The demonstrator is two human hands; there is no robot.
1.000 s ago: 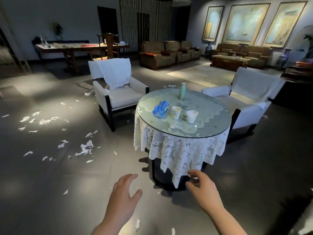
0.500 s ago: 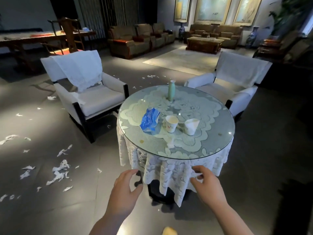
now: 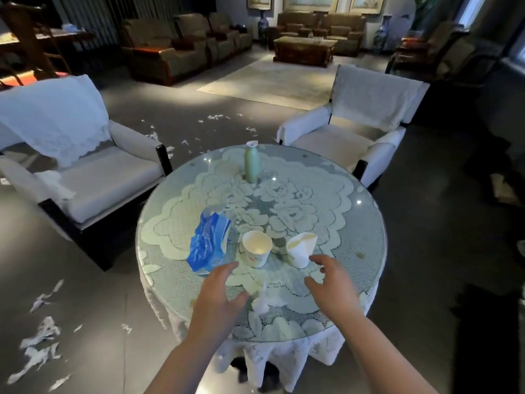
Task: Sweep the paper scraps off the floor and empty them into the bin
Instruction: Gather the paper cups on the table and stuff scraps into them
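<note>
Round glass table (image 3: 355, 223) ahead, blue packet (image 3: 208, 245), two paper cups (image 3: 256, 248), both hands' fingers (image 3: 224, 270) spread, empty, paper scraps (image 3: 39, 345) left

Probably a lounge: sofas (image 3: 170, 49), armchairs (image 3: 85, 177), paintings (image 3: 309, 0)

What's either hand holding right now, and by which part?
Nothing. The left hand and right hand hover open over the glass table, fingers spread, near the two paper cups but gripping neither.
</note>
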